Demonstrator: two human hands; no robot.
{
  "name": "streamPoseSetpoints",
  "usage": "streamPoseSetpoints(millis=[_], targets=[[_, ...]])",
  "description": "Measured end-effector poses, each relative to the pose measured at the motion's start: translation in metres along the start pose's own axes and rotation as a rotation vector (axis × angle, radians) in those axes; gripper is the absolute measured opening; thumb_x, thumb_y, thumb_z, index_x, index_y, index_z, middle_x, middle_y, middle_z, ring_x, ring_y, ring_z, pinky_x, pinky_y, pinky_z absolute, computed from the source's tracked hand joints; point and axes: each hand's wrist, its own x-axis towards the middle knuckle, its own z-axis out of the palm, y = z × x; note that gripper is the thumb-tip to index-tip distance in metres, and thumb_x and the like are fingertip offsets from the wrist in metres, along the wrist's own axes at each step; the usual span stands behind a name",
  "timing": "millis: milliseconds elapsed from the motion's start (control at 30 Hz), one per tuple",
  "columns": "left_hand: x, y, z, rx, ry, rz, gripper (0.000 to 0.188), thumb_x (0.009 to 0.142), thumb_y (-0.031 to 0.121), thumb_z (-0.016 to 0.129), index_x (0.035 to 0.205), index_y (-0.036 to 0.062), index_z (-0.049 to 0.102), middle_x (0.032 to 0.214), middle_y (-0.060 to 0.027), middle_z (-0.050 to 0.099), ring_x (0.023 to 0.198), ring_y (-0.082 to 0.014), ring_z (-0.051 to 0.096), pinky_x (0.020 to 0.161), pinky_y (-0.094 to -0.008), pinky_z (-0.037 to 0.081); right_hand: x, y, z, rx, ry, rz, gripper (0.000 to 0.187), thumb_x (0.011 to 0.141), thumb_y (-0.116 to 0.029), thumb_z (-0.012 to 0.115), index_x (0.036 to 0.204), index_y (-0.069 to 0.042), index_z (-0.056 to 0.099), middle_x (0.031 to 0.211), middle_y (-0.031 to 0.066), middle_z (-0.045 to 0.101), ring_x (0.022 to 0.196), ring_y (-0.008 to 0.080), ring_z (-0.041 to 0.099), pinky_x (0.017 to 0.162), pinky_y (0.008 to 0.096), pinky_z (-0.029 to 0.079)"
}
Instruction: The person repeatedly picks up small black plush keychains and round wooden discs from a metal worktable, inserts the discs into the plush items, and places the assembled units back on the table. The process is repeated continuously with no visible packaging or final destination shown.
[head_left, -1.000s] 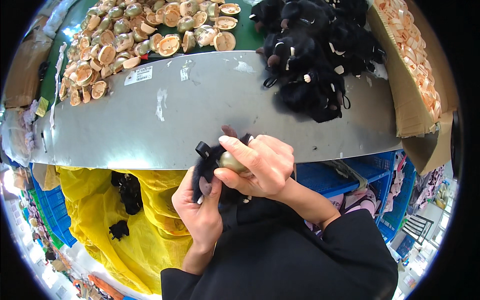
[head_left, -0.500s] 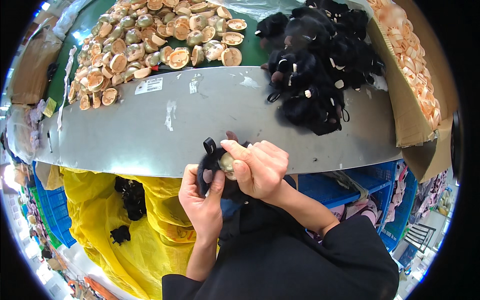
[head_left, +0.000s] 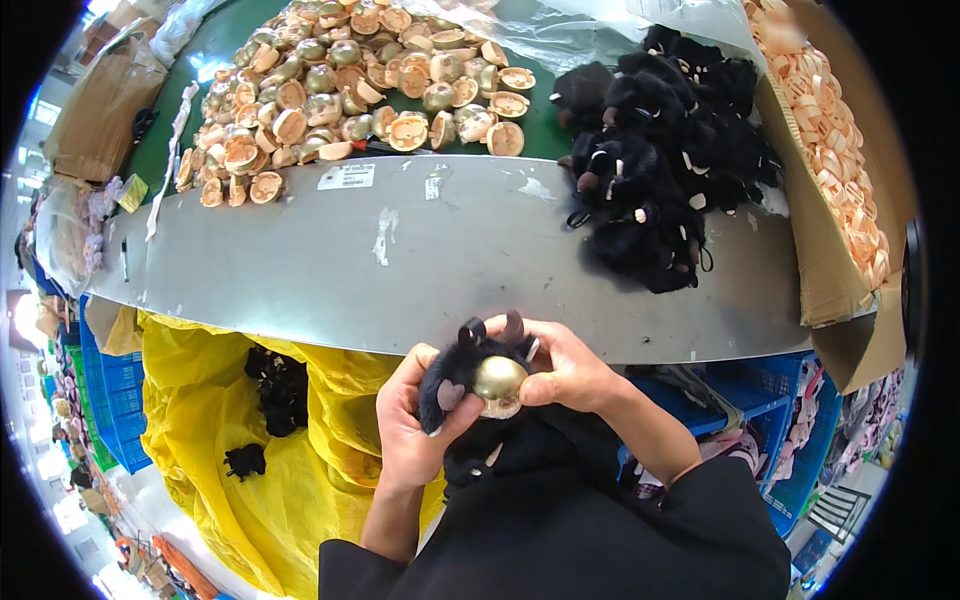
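Above the near edge of the grey metal table (head_left: 300, 250), both my hands hold a black plush doll piece (head_left: 437, 392) with brown ears and a black loop on top. A shiny gold, domed plastic face shell (head_left: 500, 378) sits in its front opening. My left hand (head_left: 408, 440) is closed round the plush's left side, thumb at the shell's lower edge. My right hand (head_left: 572, 368) grips the opposite side, its thumb against the shell and its fingers behind the plush. A second black plush piece with a pale bit (head_left: 490, 458) lies below, against my dark clothing.
A heap of gold and peach plastic shells (head_left: 330, 100) lies at the far left, black plush pieces (head_left: 650, 150) at the far right. A cardboard box (head_left: 815, 240) holds peach plastic strips (head_left: 825, 140). Below the table hang a yellow bag (head_left: 200, 430) and blue crates (head_left: 110, 390).
My right hand has shifted from over the shell to the plush's right side, uncovering the gold dome. The plush has turned to face upward. The view has shifted slightly.
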Motion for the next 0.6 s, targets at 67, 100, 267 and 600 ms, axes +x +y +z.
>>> streamPoseSetpoints(millis=[67, 100, 267, 600], targets=[[-0.005, 0.006, -0.004, 0.099, 0.007, 0.008, 0.024, 0.086, 0.004, 0.079, 0.102, 0.0035, 0.060, 0.093, 0.0030, 0.063, 0.083, -0.0031, 0.055, 0.078, -0.0199, 0.046, 0.003, 0.002, -0.001, 0.044, -0.059, 0.082, 0.083, 0.078, -0.045, 0.088, 0.138, -0.001, 0.054, 0.123, 0.0074, 0.060, 0.105, 0.0129, 0.063, 0.087, 0.0252, 0.054], [-0.008, 0.009, -0.005, 0.149, 0.012, 0.011, 0.024, 0.086, 0.004, 0.078, 0.102, 0.0033, 0.060, 0.093, 0.0032, 0.063, 0.083, -0.0030, 0.055, 0.078, -0.0198, 0.046, 0.004, 0.002, -0.002, 0.063, -0.092, 0.122, 0.083, 0.077, -0.045, 0.088, 0.138, -0.001, 0.053, 0.122, 0.0076, 0.061, 0.104, 0.0130, 0.063, 0.087, 0.0258, 0.054], [-0.016, 0.019, -0.008, 0.131, -0.017, 0.009, 0.024, 0.086, 0.003, 0.078, 0.104, 0.0015, 0.062, 0.096, 0.0020, 0.065, 0.086, -0.0033, 0.056, 0.079, -0.0201, 0.046, 0.004, 0.012, 0.004, 0.208, -0.188, 0.250, 0.085, 0.072, -0.041, 0.092, 0.136, 0.000, 0.055, 0.118, 0.0070, 0.064, 0.106, 0.0137, 0.062, 0.096, 0.0281, 0.051], [-0.020, 0.038, -0.005, 0.067, -0.026, 0.057, 0.025, 0.086, 0.008, 0.079, 0.102, 0.0004, 0.062, 0.108, -0.0056, 0.063, 0.095, -0.0092, 0.057, 0.085, -0.0237, 0.046, -0.002, -0.025, 0.038, -0.018, -0.201, -0.011, 0.040, 0.080, -0.024, 0.088, 0.108, -0.002, 0.068, 0.103, 0.0033, 0.054, 0.098, 0.0162, 0.052, 0.086, 0.0299, 0.044]])
